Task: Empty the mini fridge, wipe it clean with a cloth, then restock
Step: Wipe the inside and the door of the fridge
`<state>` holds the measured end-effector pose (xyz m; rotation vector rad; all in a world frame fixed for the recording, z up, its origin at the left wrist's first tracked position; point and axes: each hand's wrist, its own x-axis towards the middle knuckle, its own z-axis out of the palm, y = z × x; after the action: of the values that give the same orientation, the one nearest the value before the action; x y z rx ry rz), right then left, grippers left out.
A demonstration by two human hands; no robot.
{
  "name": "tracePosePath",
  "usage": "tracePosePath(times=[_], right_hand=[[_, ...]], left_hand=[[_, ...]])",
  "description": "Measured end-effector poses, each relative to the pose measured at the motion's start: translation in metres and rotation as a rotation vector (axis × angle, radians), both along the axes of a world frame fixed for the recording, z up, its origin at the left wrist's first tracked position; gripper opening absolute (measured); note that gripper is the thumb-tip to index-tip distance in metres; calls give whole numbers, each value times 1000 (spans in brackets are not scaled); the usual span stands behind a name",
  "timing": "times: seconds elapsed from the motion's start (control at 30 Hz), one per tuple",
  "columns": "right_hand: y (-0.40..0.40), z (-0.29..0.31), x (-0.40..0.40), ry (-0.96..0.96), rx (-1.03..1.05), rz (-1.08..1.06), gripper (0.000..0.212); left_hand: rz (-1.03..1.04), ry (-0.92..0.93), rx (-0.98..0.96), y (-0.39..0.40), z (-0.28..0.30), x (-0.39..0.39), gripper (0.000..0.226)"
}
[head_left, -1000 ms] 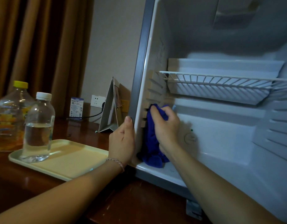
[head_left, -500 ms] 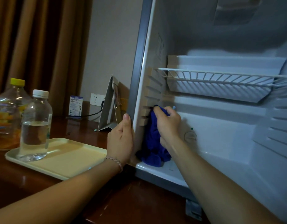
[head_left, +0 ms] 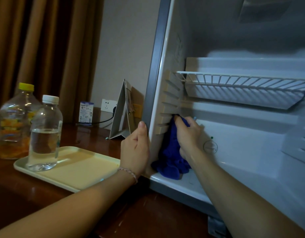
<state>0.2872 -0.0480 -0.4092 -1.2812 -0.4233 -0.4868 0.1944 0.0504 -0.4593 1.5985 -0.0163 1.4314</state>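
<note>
The mini fridge (head_left: 242,152) stands open on the right, its white inside holding only a wire shelf (head_left: 242,81). My right hand (head_left: 189,134) presses a blue cloth (head_left: 170,157) against the ribbed left inner wall, low down; the cloth hangs to the fridge floor. My left hand (head_left: 135,150) grips the grey front edge of the fridge's left wall. A clear water bottle (head_left: 44,134) with a white cap stands on a cream tray (head_left: 76,170) at the left. Just off the tray, behind it, is a yellow-capped bottle (head_left: 12,124) with an orange label.
The fridge and tray rest on a dark wooden tabletop (head_left: 114,212). A folded white card stand (head_left: 124,110) sits beside the fridge. A small blue-white box (head_left: 86,112) and a wall socket (head_left: 108,104) with a black cable are behind. Brown curtains hang at the left.
My right hand has slid the cloth slightly along the left inner wall near the lower ribs. My left hand keeps its grip on the fridge edge.
</note>
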Motion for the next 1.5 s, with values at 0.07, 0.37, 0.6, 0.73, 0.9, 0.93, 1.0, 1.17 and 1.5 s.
tracePosePath(times=[0.07, 0.37, 0.6, 0.73, 0.9, 0.93, 1.0, 1.17, 1.5], right_hand=[[-3, -6, -12, -28, -38, 49, 35], [-8, -20, -51, -364, -288, -46, 35], [-9, -20, -49, -435, -333, -16, 34], [-11, -16, -41, -324, -290, 19, 31], [-9, -12, -23, -95, -163, 56, 31], [-8, -11, -18, -51, -153, 61, 27], [-7, -8, -7, 30, -123, 45, 20], [-2, -9, 17, 115, -67, -19, 31], [-2, -14, -37, -63, -125, -56, 28]], left_hand=[[13, 18, -7, 1, 0, 1, 57], [-19, 61, -27, 0, 1, -2, 58], [-43, 70, -36, 0, 2, -3, 60], [-35, 64, -31, 0, 1, -4, 59], [-52, 65, -35, 1, 0, 0, 60], [-51, 65, -36, 2, 0, 0, 61], [-43, 67, -38, 2, 0, 1, 61], [-14, 32, -19, 2, 0, 1, 56], [-56, 24, -24, 0, 1, -2, 55]])
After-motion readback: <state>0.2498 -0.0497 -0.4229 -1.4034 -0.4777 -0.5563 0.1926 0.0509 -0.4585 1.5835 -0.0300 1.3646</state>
